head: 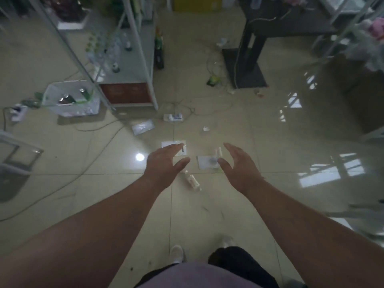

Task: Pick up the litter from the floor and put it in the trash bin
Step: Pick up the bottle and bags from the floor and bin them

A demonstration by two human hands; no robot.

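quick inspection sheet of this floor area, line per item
surface: glossy tiled floor, glare spots
job's things: flat white packets, small bottle; white bin at left, already holding items
clutter: green wrapper near the table base
hands: left hand and right hand open, holding nothing
cables: power strip with cords trailing
surroundings: shelf rack

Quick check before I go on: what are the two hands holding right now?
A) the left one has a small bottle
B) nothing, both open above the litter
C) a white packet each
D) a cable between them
B: the left hand and right hand are spread open with nothing in them, above the white packets on the floor.
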